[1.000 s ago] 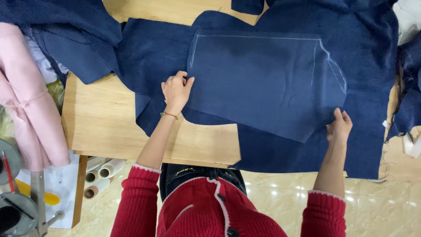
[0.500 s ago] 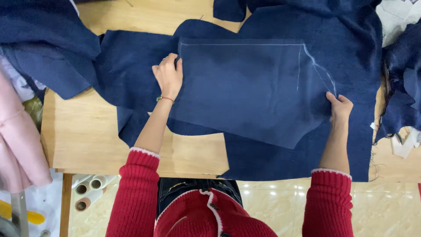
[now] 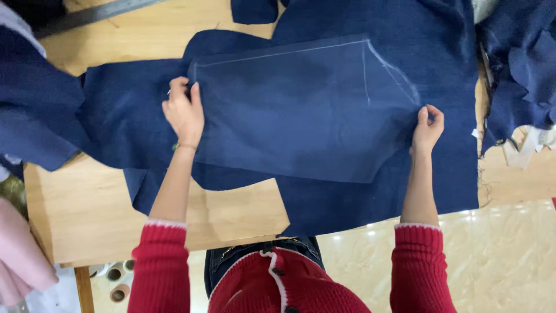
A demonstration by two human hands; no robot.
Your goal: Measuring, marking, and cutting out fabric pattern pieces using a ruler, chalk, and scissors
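Overhead view of a person in a red knit sweater at a wooden worktop (image 3: 69,214). A translucent pattern sheet (image 3: 301,116), roughly rectangular with one curved corner at the far right, lies flat on a large piece of navy blue fabric (image 3: 428,52) spread across the worktop.

The left hand (image 3: 184,113) rests at the sheet's left edge, near its far left corner; its fingers are curled and pinch that edge, with a thin bracelet at the wrist. The right hand (image 3: 427,128) is at the sheet's right edge, just below the curved corner, its fingertips closed on the edge of the sheet. The two hands are well apart, with the sheet stretched smooth between them.

The navy fabric extends beyond the sheet on every side; its near edge hangs just over the front of the worktop on the right, and an irregular cut-out exposes bare wood between the arms. A further heap of navy fabric (image 3: 35,116) lies at the left end of the worktop, and crumpled navy offcuts (image 3: 521,64) lie at the right end. A pink garment (image 3: 20,255) hangs at the lower left, beside cardboard tubes (image 3: 119,281) on the pale tiled floor (image 3: 509,255).
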